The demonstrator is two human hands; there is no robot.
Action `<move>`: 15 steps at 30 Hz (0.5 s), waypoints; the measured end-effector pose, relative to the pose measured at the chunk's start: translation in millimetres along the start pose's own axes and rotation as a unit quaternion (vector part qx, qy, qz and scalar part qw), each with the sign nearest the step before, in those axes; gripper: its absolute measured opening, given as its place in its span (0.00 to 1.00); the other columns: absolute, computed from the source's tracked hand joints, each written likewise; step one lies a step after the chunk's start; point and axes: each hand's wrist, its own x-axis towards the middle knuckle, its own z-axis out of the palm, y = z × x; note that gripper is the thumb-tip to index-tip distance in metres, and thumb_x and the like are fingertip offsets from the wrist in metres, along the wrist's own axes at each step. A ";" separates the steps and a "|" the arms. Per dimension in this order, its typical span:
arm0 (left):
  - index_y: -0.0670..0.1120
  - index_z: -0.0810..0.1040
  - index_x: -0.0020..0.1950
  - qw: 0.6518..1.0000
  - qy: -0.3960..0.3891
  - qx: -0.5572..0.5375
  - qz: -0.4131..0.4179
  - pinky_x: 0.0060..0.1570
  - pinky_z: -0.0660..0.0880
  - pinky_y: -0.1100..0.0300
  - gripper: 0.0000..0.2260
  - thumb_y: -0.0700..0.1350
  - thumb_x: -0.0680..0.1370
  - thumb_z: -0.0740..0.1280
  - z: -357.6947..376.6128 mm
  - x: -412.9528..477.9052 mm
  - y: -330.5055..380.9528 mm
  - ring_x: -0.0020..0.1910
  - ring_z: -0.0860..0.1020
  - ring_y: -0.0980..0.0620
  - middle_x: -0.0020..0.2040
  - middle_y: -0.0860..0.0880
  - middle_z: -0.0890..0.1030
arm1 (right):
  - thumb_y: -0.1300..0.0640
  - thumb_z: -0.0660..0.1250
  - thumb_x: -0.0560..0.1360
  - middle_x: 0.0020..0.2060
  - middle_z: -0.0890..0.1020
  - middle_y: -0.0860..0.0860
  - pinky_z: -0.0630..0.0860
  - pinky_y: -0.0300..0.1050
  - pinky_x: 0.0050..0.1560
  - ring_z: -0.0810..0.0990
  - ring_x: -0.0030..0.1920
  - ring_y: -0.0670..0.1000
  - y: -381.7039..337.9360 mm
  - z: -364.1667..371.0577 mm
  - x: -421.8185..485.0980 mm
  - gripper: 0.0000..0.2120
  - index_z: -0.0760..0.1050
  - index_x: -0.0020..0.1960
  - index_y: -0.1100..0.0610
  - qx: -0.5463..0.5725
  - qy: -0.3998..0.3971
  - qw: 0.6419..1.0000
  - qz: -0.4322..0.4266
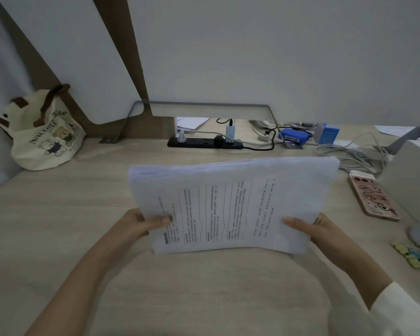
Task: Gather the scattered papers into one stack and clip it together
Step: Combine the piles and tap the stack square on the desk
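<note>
Tote bag (44, 132), power strip (205, 143), phone (374, 198)

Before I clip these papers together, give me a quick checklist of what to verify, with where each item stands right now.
1. Grip on the paper stack: left hand and right hand pinch its two sides. Ok.
2. Edges squared: the far edge looks fanned and uneven. Not ok.
3. All sheets gathered: white sheets lie beyond the power strip; whether they belong, cannot tell.
4. Clips handy: small yellow and blue clips lie on the desk to the right of the right hand. Ok.
5. Phone out of the way: it lies apart, right of the stack. Ok.
</note>
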 end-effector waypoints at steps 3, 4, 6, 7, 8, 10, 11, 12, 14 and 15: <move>0.54 0.82 0.48 0.993 -0.030 0.114 0.033 0.49 0.75 0.57 0.34 0.64 0.45 0.78 -21.2 -0.7 49.9 0.47 0.83 0.55 0.48 0.53 0.86 | 0.41 0.80 0.51 0.50 0.85 0.51 0.80 0.37 0.41 0.84 0.49 0.51 -16.4 -3.6 1.0 0.29 0.84 0.48 0.52 -0.018 -0.005 1.000 -0.016; 0.55 0.82 0.48 0.984 -0.049 0.165 0.038 0.49 0.75 0.58 0.31 0.64 0.47 0.77 -26.1 -1.1 69.2 0.46 0.83 0.58 0.47 0.54 0.85 | 0.39 0.80 0.49 0.50 0.85 0.51 0.80 0.37 0.41 0.85 0.49 0.51 -21.3 -5.4 1.2 0.31 0.84 0.48 0.52 -0.029 -0.009 0.999 -0.021; 0.58 0.84 0.47 0.958 -0.090 0.271 0.040 0.48 0.73 0.62 0.21 0.63 0.57 0.73 -29.5 0.2 105.5 0.46 0.81 0.61 0.46 0.56 0.85 | 0.38 0.79 0.48 0.49 0.86 0.51 0.80 0.38 0.42 0.84 0.49 0.51 -31.6 -7.6 0.7 0.32 0.84 0.49 0.52 -0.050 -0.020 0.998 -0.022; 0.59 0.84 0.46 0.944 -0.107 0.310 0.041 0.47 0.73 0.63 0.15 0.62 0.63 0.73 -27.3 1.2 120.9 0.46 0.81 0.61 0.46 0.57 0.85 | 0.38 0.79 0.49 0.49 0.86 0.51 0.80 0.38 0.42 0.84 0.49 0.52 -37.0 -7.8 0.4 0.33 0.84 0.49 0.53 -0.062 -0.025 0.997 -0.023; 0.60 0.84 0.46 0.930 -0.119 0.345 0.043 0.47 0.73 0.63 0.10 0.60 0.67 0.71 -22.3 2.6 133.7 0.46 0.82 0.61 0.45 0.57 0.85 | 0.38 0.79 0.49 0.49 0.86 0.51 0.81 0.39 0.43 0.84 0.49 0.52 -41.5 -8.7 0.9 0.32 0.84 0.49 0.53 -0.075 -0.029 0.996 -0.023; 0.58 0.84 0.47 0.903 -0.147 0.400 0.053 0.45 0.76 0.66 0.07 0.53 0.72 0.68 -7.7 6.3 149.5 0.45 0.83 0.60 0.44 0.58 0.85 | 0.41 0.78 0.52 0.49 0.86 0.52 0.81 0.39 0.44 0.85 0.48 0.52 -50.7 -8.9 1.8 0.27 0.84 0.48 0.53 -0.097 -0.031 0.994 -0.023; 0.57 0.83 0.49 0.894 -0.157 0.414 0.060 0.42 0.77 0.67 0.07 0.51 0.73 0.68 1.1 8.7 152.8 0.43 0.83 0.61 0.44 0.58 0.85 | 0.43 0.76 0.53 0.48 0.86 0.51 0.81 0.39 0.44 0.85 0.47 0.51 -55.8 -8.5 2.4 0.23 0.84 0.46 0.52 -0.105 -0.029 0.994 -0.023; 0.55 0.82 0.51 0.888 -0.160 0.424 0.071 0.40 0.77 0.69 0.08 0.50 0.75 0.67 9.9 11.1 153.7 0.42 0.83 0.62 0.44 0.58 0.85 | 0.44 0.75 0.55 0.48 0.86 0.51 0.81 0.39 0.44 0.85 0.47 0.50 -61.7 -7.4 2.6 0.21 0.84 0.45 0.51 -0.115 -0.030 0.993 -0.025; 0.52 0.81 0.55 0.874 -0.144 0.452 0.110 0.40 0.79 0.65 0.10 0.50 0.77 0.65 24.0 15.3 150.2 0.42 0.82 0.61 0.47 0.55 0.85 | 0.45 0.75 0.58 0.47 0.86 0.50 0.81 0.42 0.47 0.85 0.47 0.51 -74.0 -5.9 3.4 0.19 0.84 0.46 0.52 -0.143 -0.038 0.988 -0.034; 0.51 0.80 0.55 0.866 -0.130 0.464 0.131 0.44 0.79 0.60 0.10 0.51 0.77 0.63 28.2 16.5 146.9 0.43 0.82 0.59 0.48 0.53 0.84 | 0.47 0.77 0.60 0.47 0.86 0.50 0.80 0.44 0.49 0.85 0.47 0.51 -80.9 -5.2 3.2 0.19 0.83 0.47 0.53 -0.158 -0.034 0.986 -0.038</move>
